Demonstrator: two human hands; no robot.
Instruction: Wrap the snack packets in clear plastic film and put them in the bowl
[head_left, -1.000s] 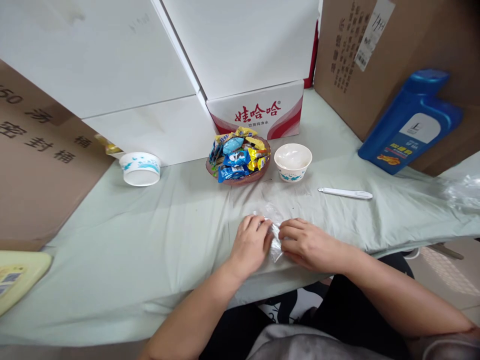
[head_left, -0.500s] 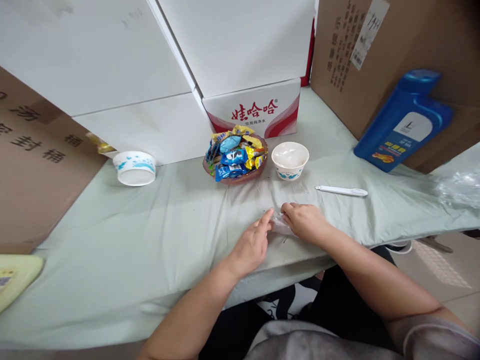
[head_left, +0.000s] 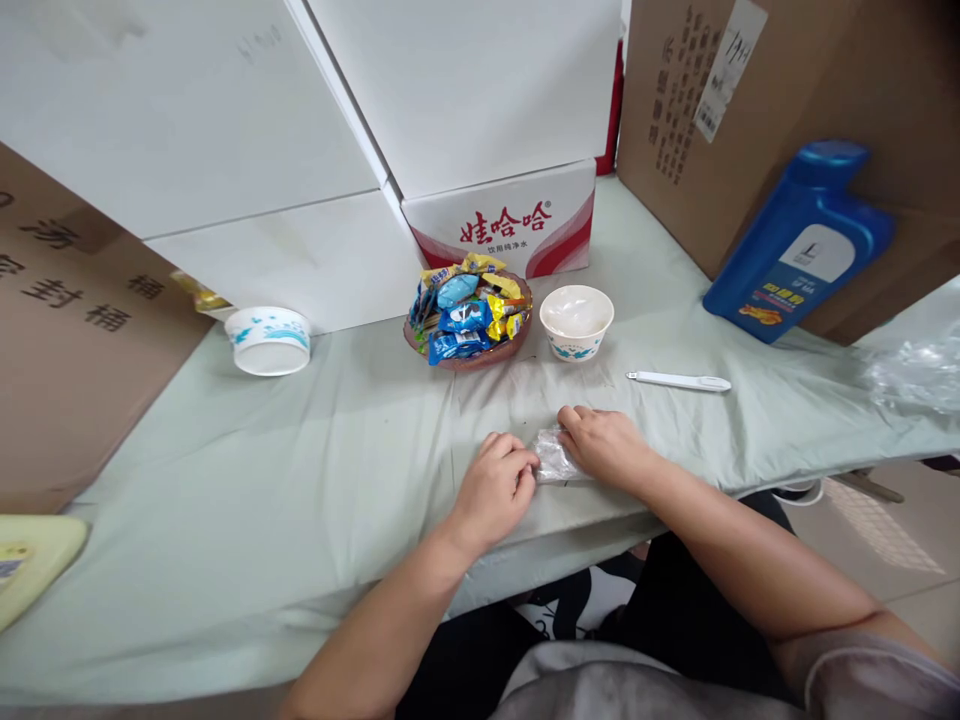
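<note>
A small piece of clear, crinkled plastic wrap (head_left: 553,458) lies on the cloth near the table's front edge, between my hands. My left hand (head_left: 496,485) is closed, with its curled fingertips at the wrap's left edge. On the other side, my right hand (head_left: 602,443) has its fingers bent and closed over the wrap's right end, partly covering it. Beyond the hands stand a paper bowl (head_left: 576,345) with a blue pattern and a pinkish glass bowl (head_left: 487,358) heaped with wrapped sweets. To the right lies a white utility knife (head_left: 679,381).
A second paper bowl (head_left: 270,342) rests on its side at the left. White boxes (head_left: 517,225) line the back. A blue bottle (head_left: 799,245) leans by a cardboard box (head_left: 675,110) at right, near clear plastic (head_left: 919,372). A yellow object (head_left: 45,560) is at far left.
My left hand's fingers have gone from stretched upward to curled, and the hand has shifted slightly left. More of the plastic wrap now shows, lying flatter. My right hand has barely moved.
</note>
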